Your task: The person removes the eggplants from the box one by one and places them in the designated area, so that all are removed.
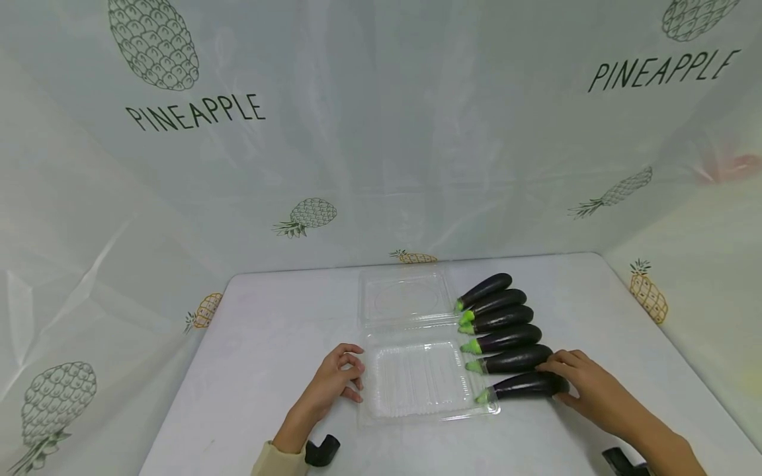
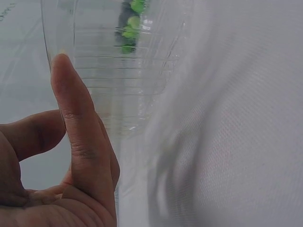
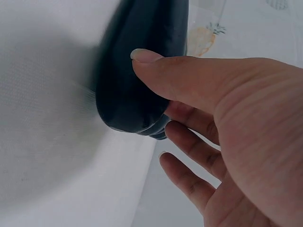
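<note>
A clear plastic clamshell container lies unfolded on the table, its lid laid back on the far side. My left hand is at its left edge, thumb and bent fingers around the rim. Several dark purple eggplants with green stem ends lie in a row to the right, tips pointing left. The nearest eggplant overlaps the container's right edge. My right hand holds its rounded end, the thumb on its near side and the other fingers beyond, partly hidden.
Another eggplant lies close behind the held one, near the right fingertips. The white table ends at a pale curtain printed with pineapples, which also hangs along both sides.
</note>
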Tool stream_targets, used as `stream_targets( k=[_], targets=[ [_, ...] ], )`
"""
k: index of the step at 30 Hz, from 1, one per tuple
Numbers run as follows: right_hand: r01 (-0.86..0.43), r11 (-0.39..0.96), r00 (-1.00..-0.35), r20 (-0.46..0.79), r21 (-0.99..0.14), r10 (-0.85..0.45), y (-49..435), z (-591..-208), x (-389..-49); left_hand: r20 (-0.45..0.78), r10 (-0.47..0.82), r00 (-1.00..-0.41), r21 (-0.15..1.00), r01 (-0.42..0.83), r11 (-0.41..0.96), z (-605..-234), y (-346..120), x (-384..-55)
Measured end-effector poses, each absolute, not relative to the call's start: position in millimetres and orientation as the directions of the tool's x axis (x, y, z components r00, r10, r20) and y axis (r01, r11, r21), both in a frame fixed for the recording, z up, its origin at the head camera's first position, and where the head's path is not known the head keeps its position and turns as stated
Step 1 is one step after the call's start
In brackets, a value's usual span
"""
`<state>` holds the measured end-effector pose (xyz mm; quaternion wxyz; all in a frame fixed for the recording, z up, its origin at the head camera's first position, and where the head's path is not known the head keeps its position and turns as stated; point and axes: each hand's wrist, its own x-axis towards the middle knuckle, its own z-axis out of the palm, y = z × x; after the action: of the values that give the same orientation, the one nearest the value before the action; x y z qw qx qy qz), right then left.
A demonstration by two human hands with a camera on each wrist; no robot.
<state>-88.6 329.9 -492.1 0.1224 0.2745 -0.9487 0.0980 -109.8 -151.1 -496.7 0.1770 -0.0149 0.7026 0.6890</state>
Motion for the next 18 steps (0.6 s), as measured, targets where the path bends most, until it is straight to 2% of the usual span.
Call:
stream_targets(
  k=[11,18],
  targets=[
    [-0.533,0.837,-0.83,0.27,-0.125,-0.489,330,-490,-82,-0.274,0.228,-0.934,0.962,-0.263,0.078,-496,-150,-113],
    [-0.498,0.855,-0.861,0.198,-0.143,-0.468,328,-486,-78,-0.27,0.222,-0.937,0.962,-0.255,0.093,-503,-160,-116]
  ],
)
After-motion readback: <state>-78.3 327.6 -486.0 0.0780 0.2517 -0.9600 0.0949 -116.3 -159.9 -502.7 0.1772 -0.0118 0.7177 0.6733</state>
